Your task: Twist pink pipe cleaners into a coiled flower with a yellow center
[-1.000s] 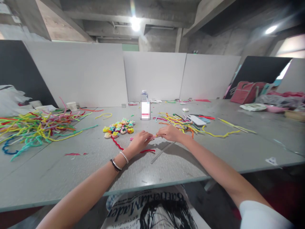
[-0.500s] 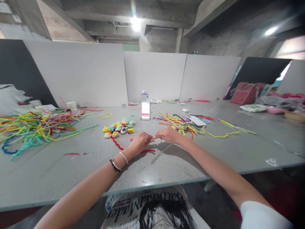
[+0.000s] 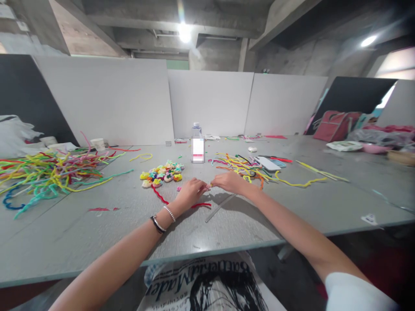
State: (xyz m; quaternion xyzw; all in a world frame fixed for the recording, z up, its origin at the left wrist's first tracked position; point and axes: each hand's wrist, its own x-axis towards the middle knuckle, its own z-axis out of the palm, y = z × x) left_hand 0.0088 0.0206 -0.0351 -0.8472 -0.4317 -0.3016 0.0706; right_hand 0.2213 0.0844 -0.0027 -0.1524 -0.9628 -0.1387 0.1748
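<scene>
My left hand [image 3: 191,191] and my right hand [image 3: 228,182] meet over the middle of the table, both closed in a pinch. Between their fingertips is a small pink piece [image 3: 208,186] with a bit of yellow at the right; fingers cover most of it. A red pipe cleaner [image 3: 160,197] runs from the flower pile and under my left wrist. Below my right hand lies a thin grey strip [image 3: 218,209]. Left of my left hand sits a cluster of small, fuzzy, many-coloured flowers [image 3: 162,173].
Loose pipe cleaners form a large heap [image 3: 61,170] at left and a smaller one [image 3: 240,164] at right, beside a white phone-like slab [image 3: 267,163]. A bottle [image 3: 198,149] stands behind my hands. White panels [image 3: 210,103] border the back; a pink bag [image 3: 335,126] sits far right.
Both hands stay in nearly the same place, pinching the small piece. Their fingers have shifted only slightly. Nothing else on the table has moved.
</scene>
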